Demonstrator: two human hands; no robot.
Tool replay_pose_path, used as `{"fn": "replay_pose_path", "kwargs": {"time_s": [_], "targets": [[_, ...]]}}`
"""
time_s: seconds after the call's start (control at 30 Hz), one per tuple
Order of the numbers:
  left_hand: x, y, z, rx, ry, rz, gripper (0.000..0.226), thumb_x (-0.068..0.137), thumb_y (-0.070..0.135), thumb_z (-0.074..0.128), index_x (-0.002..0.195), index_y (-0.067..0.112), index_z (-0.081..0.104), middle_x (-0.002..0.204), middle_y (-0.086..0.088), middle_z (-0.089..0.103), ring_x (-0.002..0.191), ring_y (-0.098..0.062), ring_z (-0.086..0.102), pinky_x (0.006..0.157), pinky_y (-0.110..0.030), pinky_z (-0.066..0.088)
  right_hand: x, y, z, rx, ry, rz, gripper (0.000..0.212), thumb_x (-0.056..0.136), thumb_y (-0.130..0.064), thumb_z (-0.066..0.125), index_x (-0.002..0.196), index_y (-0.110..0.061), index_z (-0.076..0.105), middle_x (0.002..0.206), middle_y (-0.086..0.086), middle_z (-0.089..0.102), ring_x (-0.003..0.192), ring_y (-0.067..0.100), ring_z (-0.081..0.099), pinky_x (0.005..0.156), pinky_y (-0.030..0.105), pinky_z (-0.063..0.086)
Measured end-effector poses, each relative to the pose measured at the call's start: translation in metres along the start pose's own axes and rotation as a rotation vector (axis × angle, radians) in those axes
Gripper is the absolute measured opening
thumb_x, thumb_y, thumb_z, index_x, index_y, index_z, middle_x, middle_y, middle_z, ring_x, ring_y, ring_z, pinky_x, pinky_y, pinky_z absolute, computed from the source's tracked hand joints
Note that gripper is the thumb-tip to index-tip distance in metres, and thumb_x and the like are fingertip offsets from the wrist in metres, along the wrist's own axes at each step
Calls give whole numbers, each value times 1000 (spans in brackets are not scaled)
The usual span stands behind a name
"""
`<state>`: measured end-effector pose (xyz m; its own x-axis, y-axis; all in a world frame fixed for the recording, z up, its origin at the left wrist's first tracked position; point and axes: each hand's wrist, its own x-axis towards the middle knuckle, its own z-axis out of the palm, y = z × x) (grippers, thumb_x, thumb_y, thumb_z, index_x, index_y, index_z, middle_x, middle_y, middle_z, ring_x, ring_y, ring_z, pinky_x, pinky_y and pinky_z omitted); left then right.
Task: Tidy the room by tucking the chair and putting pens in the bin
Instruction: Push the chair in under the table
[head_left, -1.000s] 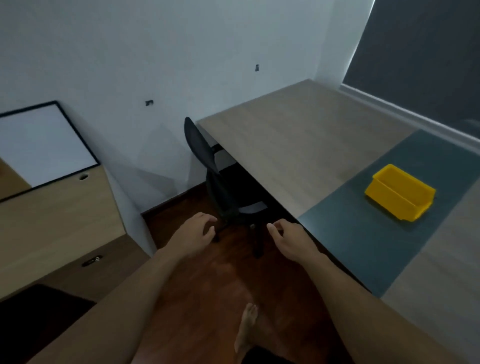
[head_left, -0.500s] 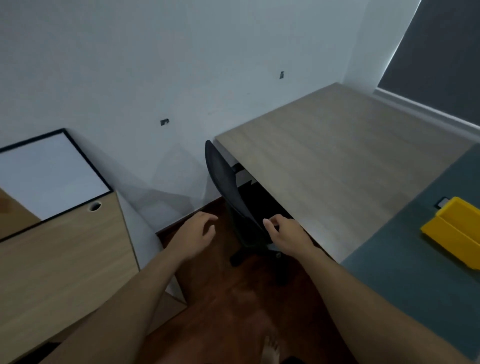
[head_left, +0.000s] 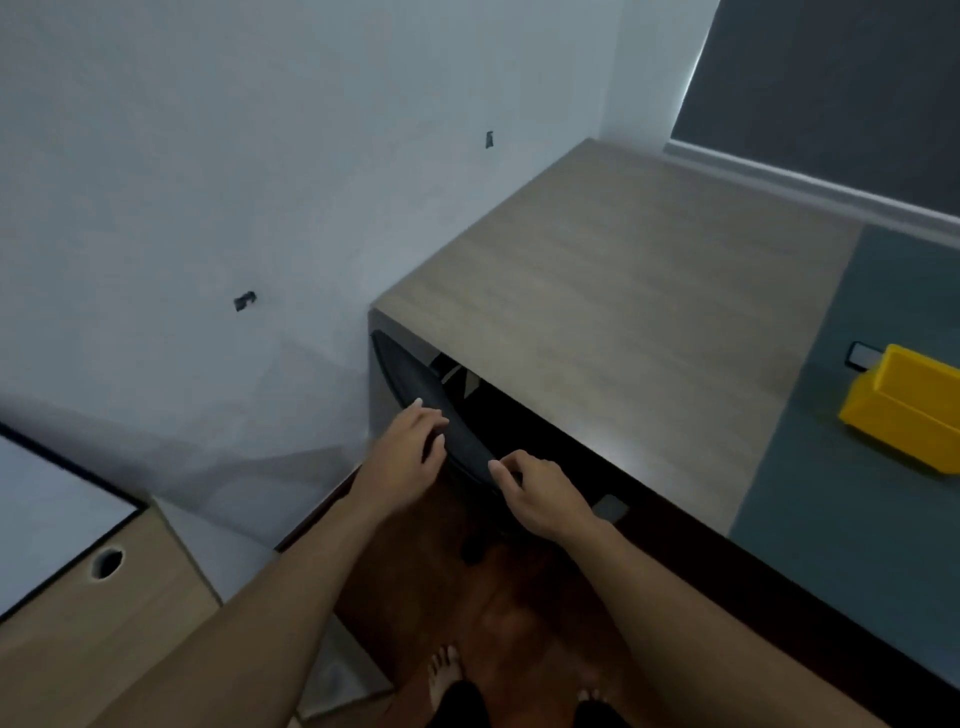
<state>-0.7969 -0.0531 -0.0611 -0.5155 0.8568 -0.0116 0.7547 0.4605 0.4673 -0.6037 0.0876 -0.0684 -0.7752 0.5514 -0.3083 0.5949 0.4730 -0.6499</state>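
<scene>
2 bare feet (head_left: 442, 675) at the bottom edge, standing on dark reddish wood floor (head_left: 519, 623). Both forearms reach forward from there. Left hand (head_left: 408, 457) rests on the top edge of the black chair (head_left: 431, 410) backrest, fingers bent over it, touching but not fully closed around it. Right hand (head_left: 540, 493) is on the same backrest edge further right, fingers curled, thumb and index pointing at the rim; contact looks light (whether it really grips, cannot tell). Chair sits mostly under the desk (head_left: 623, 312), backrest tilted and close to the desk's front edge, seat hidden in shadow; 1 dark caster or leg visible on the floor below the right hand. Left of the arms: light wood cabinet (head_left: 78, 649) with a round cable hole, a black-framed white board (head_left: 47, 519) leaning above it. On the desk's right part, a grey-green mat (head_left: 857, 493) with the yellow bin (head_left: 904, 410) on it, well apart from the hands, cut by the frame edge. Small white object just behind the bin, too blurred to name. No pens discernible. White wall (head_left: 260, 156) behind, dark window blind (head_left: 831, 78) top right.
</scene>
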Motion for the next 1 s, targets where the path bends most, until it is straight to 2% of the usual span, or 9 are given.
{"fn": "replay_pose_path", "kwargs": {"time_s": [0.17, 0.3, 0.4, 0.47, 0.53, 0.7, 0.87, 1.0], "targets": [[58, -35, 3, 136, -200, 101, 42, 112, 40, 43, 139, 15, 64, 149, -1, 60, 163, -19, 27, 134, -43, 10, 33, -22, 30, 31, 3, 152, 61, 101, -74, 30, 115, -24, 61, 103, -2, 66, 90, 17, 65, 88, 47, 59], [85, -60, 13, 289, -253, 170, 50, 108, 53, 39, 133, 22, 70, 140, 6, 66, 155, -15, 40, 137, -47, 2, 46, -25, 45, 10, 24, 299, 69, 101, -75, 19, 120, -22, 58, 120, 5, 65, 107, 28, 63, 97, 52, 53], [106, -64, 15, 382, -256, 230, 57, 104, 58, 32, 124, 28, 75, 130, 9, 72, 131, -13, 60, 132, -42, 21, 48, -19, 50, -58, 68, 381, 79, 97, -80, 13, 123, -21, 60, 123, 5, 66, 113, 31, 63, 98, 52, 51], [120, -64, 17, 447, -277, 270, 60, 100, 61, 29, 119, 30, 77, 122, 9, 75, 115, -14, 66, 116, -38, 39, 48, -15, 51, -93, 113, 405, 82, 94, -83, 14, 121, -23, 63, 116, 4, 68, 107, 30, 65, 94, 51, 54], [130, -66, 20, 484, -287, 291, 59, 97, 61, 31, 117, 32, 78, 119, 8, 77, 109, -16, 68, 104, -39, 47, 50, -12, 53, -119, 158, 406, 75, 95, -81, 19, 115, -25, 65, 109, 2, 68, 98, 27, 66, 87, 48, 57], [141, -67, 27, 482, -206, 325, 53, 95, 58, 38, 104, 30, 82, 107, 7, 80, 99, -16, 71, 96, -39, 50, 61, -9, 46, -162, 205, 400, 64, 98, -75, 26, 112, -28, 67, 104, -2, 68, 94, 24, 67, 72, 39, 51], [158, -61, 32, 462, -162, 309, 54, 93, 58, 39, 99, 29, 83, 99, 6, 80, 93, -18, 71, 93, -39, 49, 77, 0, 33, -191, 236, 410, 64, 95, -76, 28, 112, -30, 69, 104, -2, 70, 94, 26, 68, 76, 41, 55], [174, -61, 34, 463, -150, 298, 53, 91, 61, 40, 99, 30, 83, 103, 7, 80, 97, -18, 70, 95, -40, 47, 94, 3, 22, -196, 256, 412, 64, 94, -76, 29, 110, -30, 70, 103, -1, 73, 95, 27, 69, 75, 40, 52]]}}
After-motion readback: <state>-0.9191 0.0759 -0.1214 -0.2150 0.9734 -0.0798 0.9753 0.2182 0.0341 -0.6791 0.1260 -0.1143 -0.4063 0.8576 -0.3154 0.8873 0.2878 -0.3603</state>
